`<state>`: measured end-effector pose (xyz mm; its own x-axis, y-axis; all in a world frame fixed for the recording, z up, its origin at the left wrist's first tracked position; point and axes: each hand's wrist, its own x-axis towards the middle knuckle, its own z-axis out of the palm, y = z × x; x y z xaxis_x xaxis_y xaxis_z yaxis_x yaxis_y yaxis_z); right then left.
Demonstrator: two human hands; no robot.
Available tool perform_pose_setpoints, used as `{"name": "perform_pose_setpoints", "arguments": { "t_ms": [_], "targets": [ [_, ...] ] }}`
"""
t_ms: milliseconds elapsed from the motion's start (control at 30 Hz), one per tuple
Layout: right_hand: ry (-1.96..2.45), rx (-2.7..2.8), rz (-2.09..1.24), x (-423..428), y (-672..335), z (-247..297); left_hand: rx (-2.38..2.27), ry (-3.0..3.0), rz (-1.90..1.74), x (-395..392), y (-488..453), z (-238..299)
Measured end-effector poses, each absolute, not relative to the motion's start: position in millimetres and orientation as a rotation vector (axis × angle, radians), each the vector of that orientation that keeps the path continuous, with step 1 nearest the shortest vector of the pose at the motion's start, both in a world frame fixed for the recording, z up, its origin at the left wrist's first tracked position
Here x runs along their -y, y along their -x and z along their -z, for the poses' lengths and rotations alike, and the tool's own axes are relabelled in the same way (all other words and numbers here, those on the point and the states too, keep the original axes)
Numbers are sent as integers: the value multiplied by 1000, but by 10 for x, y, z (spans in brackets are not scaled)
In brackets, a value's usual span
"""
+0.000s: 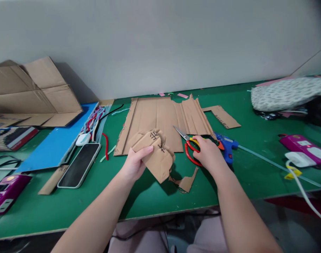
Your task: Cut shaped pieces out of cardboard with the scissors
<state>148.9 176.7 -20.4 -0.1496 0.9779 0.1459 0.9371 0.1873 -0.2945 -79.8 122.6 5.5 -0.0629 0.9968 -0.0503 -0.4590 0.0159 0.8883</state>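
My left hand [136, 162] grips cut cardboard pieces [158, 158], apparently a small stack, with wavy edges and black printed marks on top. The fingers beneath are hidden. My right hand [206, 150] has its fingers at the red and yellow handles of a pair of scissors [189, 147], whose blades point away to the upper left over a large cardboard sheet [155, 112]. A thin cardboard offcut [186, 183] lies on the table between my forearms. Just right of my right hand is a blue glue gun [228, 146], partly hidden, with a long pale blue stick behind it.
On the green table [97, 207], a phone [79, 165], pipe cleaners [105, 146] and a blue board [52, 147] lie left. Folded cardboard [34, 91] leans on the wall. An angled cardboard strip [225, 117], a purple device [302, 149] and grey fabric [289, 93] are right.
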Motion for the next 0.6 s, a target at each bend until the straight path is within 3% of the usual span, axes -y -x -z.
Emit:
{"name": "perform_pose_setpoints", "arguments": {
  "t_ms": [267,367,600],
  "targets": [
    [1654,2010,-131,-1540,-1662,-49,-908,-676,-1281,-1071,917,-384],
    [1533,1897,64,-1274,-1842,-199,-921,-654,-1146,-961,1005,-571],
    [1026,2269,619,-1021,-2158,-258,-800,-613,-727,-926,1200,-749]
  ]
}}
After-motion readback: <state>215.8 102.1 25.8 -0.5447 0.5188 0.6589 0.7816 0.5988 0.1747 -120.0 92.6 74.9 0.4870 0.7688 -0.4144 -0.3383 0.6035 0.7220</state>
